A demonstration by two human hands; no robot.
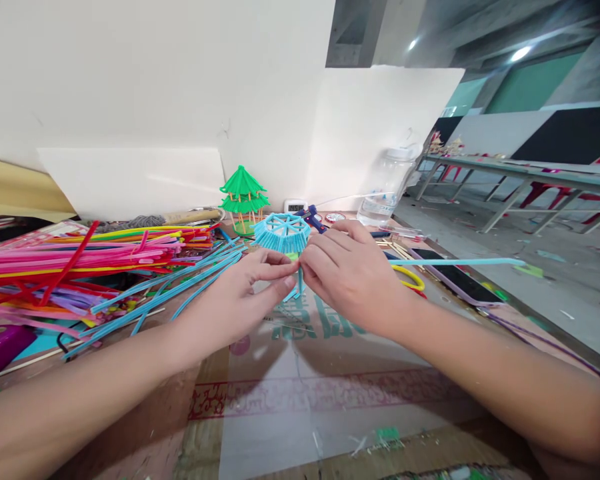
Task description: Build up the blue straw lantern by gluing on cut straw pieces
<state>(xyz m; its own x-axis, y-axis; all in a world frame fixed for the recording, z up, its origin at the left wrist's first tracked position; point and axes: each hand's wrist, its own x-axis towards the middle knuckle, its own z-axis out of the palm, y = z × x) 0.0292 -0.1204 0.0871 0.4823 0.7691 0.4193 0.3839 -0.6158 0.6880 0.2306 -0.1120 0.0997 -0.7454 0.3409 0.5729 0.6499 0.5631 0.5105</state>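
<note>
A small light-blue umbrella-like model (283, 233) made of pipe cleaners is held up over the table between both hands. My left hand (240, 293) pinches its lower stem from the left, fingers closed. From the right, my right hand (347, 270) grips the same stem with closed fingers. A long light-blue pipe cleaner (460, 262) sticks out to the right from under my right hand. Several loose blue pipe cleaners (180, 287) lie just left of my left hand.
A heap of coloured pipe cleaners (80, 257) fills the left of the table. A green two-tier paper pagoda (243, 193) stands at the back by the wall. A clear plastic bottle (387, 190), a phone (450, 277) and a yellow ring (413, 279) lie at the right.
</note>
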